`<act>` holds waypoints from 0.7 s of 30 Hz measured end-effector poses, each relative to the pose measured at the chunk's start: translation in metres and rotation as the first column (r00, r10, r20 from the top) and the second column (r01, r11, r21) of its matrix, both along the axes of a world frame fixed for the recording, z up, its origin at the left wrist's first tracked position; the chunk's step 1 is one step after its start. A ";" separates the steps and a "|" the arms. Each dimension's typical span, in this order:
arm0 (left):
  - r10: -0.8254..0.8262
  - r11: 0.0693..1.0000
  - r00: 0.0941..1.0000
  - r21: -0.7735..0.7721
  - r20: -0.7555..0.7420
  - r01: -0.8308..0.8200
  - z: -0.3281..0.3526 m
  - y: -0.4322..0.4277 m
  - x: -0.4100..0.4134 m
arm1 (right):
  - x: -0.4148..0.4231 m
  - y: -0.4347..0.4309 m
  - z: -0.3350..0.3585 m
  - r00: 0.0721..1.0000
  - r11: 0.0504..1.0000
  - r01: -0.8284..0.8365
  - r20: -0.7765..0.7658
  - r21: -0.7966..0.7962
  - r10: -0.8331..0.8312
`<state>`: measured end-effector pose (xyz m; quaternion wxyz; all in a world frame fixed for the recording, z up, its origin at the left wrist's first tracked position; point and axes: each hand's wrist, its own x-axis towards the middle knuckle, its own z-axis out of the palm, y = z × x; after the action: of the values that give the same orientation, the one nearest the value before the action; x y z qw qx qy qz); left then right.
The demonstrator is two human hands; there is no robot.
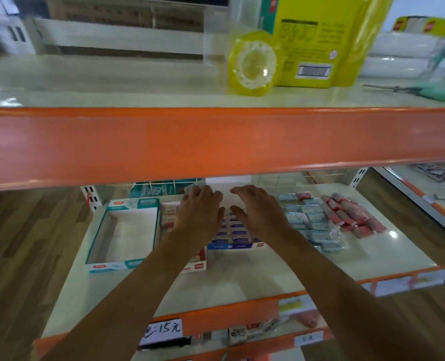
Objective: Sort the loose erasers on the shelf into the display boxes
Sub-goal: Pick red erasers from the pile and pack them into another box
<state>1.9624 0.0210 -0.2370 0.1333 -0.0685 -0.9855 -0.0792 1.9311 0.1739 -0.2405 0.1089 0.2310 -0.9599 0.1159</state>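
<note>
Left hand (199, 213) and right hand (259, 213), fingers spread and holding nothing, above the blue display box (229, 246); loose erasers (317, 226) lie beside it on the shelf (268, 274).

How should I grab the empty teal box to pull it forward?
Pinch the near wall of the empty teal box, thumb inside, coming from the shelf's front edge. That rim stands free; the red box crowds its right wall, and the upper shelf likely blocks a top reach.
</note>
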 end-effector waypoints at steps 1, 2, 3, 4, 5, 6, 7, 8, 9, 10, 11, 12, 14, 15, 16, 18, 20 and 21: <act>-0.020 1.000 1.000 -0.006 0.004 0.020 0.001 0.010 -0.002 | 0.000 0.011 0.001 1.000 1.000 0.013 0.003 -0.004 -0.013; -0.038 0.999 0.999 -0.016 0.011 0.038 0.003 0.020 -0.004 | 0.000 0.021 0.002 1.000 1.000 0.030 0.006 -0.007 -0.030; -0.054 0.998 0.998 -0.026 0.016 0.054 0.004 0.031 -0.006 | 0.000 0.033 0.002 0.999 0.999 0.048 0.005 -0.013 -0.048; -0.067 0.997 0.998 -0.032 0.021 0.068 0.005 0.042 -0.009 | 0.000 0.045 0.002 0.998 0.998 0.063 -0.001 -0.021 -0.063; -0.080 0.996 0.996 -0.035 0.027 0.081 0.006 0.053 -0.011 | -0.001 0.058 0.001 0.997 0.997 0.074 -0.008 -0.032 -0.074; -0.092 0.995 0.995 -0.034 0.032 0.094 0.007 0.065 -0.014 | -0.001 0.071 0.000 0.996 0.995 0.085 -0.006 -0.047 -0.086; -0.107 0.994 0.994 -0.033 0.035 0.108 0.008 0.077 -0.016 | -0.002 0.085 -0.002 0.995 0.993 0.096 -0.001 -0.066 -0.097; -0.123 0.992 0.992 -0.031 0.036 0.124 0.008 0.089 -0.019 | -0.002 0.099 -0.003 0.994 0.990 0.111 0.001 -0.082 -0.112; -0.142 0.989 0.989 -0.026 0.033 0.142 0.008 0.101 -0.021 | -0.002 0.113 -0.005 0.991 0.988 0.131 -0.010 -0.086 -0.132; -0.160 0.987 0.987 -0.016 0.030 0.160 0.008 0.113 -0.022 | -0.002 0.127 -0.007 0.987 0.985 0.154 -0.023 -0.080 -0.156; -0.176 0.984 0.984 -0.001 0.026 0.176 0.008 0.125 -0.023 | -0.001 0.140 -0.009 0.983 0.982 0.177 -0.030 -0.071 -0.179; -0.192 0.981 0.981 0.013 0.024 0.191 0.008 0.136 -0.023 | 0.000 0.153 -0.011 0.980 0.978 0.196 -0.031 -0.064 -0.199; -0.227 0.974 0.974 0.024 0.025 0.226 0.006 0.158 -0.025 | 0.003 0.177 -0.014 0.971 0.969 0.235 -0.016 -0.076 -0.237; -0.245 0.969 0.969 0.024 0.029 0.244 0.005 0.169 -0.026 | 0.004 0.188 -0.016 0.967 0.963 0.251 -0.018 -0.094 -0.254; -0.261 0.965 0.965 0.031 0.030 0.261 0.004 0.179 -0.027 | 0.005 0.199 -0.019 0.964 0.961 0.255 -0.042 -0.108 -0.261; -0.288 0.956 0.958 0.063 0.018 0.286 0.000 0.197 -0.030 | 0.005 0.220 -0.026 0.957 0.955 0.261 -0.092 -0.138 -0.275; -0.306 0.949 0.952 0.080 -0.002 0.305 -0.002 0.213 -0.032 | 0.006 0.238 -0.030 0.947 0.941 0.301 -0.065 -0.156 -0.314; -0.315 0.946 0.949 0.080 -0.008 0.314 -0.003 0.221 -0.034 | 0.005 0.247 -0.032 0.946 0.938 0.308 -0.055 -0.160 -0.320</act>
<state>1.9285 0.2418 -0.2403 0.1193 -0.2191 -0.9584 -0.1390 1.9363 0.4204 -0.2728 0.1815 0.0704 -0.9679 0.1590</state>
